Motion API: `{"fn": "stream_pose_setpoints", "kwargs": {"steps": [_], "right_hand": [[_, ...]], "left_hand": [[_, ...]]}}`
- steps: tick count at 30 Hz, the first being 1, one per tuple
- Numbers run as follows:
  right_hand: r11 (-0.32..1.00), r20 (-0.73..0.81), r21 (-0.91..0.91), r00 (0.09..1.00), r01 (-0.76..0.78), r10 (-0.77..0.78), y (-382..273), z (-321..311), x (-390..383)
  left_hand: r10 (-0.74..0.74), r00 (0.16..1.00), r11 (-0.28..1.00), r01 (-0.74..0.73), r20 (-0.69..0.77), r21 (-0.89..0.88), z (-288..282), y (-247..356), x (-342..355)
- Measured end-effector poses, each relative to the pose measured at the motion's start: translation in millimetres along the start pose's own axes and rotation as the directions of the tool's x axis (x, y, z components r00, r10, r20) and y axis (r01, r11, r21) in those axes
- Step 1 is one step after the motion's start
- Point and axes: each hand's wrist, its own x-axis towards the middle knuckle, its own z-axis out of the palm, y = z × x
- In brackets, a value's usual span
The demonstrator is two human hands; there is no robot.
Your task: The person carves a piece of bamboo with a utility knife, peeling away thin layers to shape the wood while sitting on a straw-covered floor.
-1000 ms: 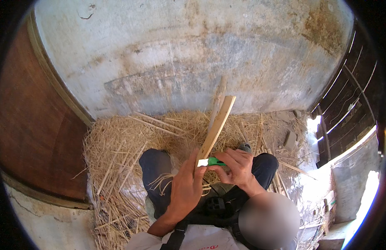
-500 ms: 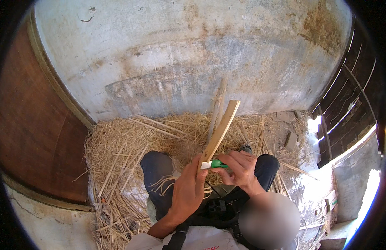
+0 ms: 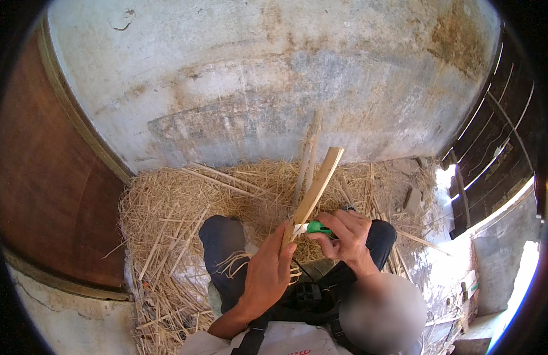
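Observation:
My left hand [image 3: 268,263] is closed round the lower end of a split bamboo strip [image 3: 318,188], which slants up and to the right toward the wall. In my right hand [image 3: 347,238] is a green-handled utility knife [image 3: 319,227]. Its pale blade lies against the right edge of the strip, just above my left fingers. The lower tip of the strip is partly hidden by my left hand. Thin curled shavings [image 3: 231,262] hang beside my left wrist, over my left knee [image 3: 222,242].
Straw-like shavings [image 3: 161,201] and loose strips cover the floor around me. Two upright sticks [image 3: 307,157] lean on the stained wall [image 3: 274,89]. A brick-like block [image 3: 412,200] lies at the right, near dark slatted boards [image 3: 498,124]. A brown panel [image 3: 61,177] stands at the left.
My right hand has moved the knife slightly up and right along the strip's edge. The bamboo's top end has shifted a little down and right. My left hand keeps its hold.

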Motion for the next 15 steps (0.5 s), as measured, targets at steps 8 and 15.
{"fn": "stream_pose_setpoints", "kwargs": {"steps": [8, 15], "right_hand": [[0.998, 0.011, 0.024, 0.998, -0.056, 0.056, 3.3, 4.7, -2.1], [0.797, -0.37, -0.034, 0.748, -0.603, 0.551, 99.8, -32.0, 16.8]], "left_hand": [[-0.052, 0.998, 0.999, 0.051, 0.02, 0.014, -3.0, -1.4, -1.1], [-0.193, 0.971, 0.979, 0.201, 0.139, -0.044, -2.5, -24.2, -33.7]]}}
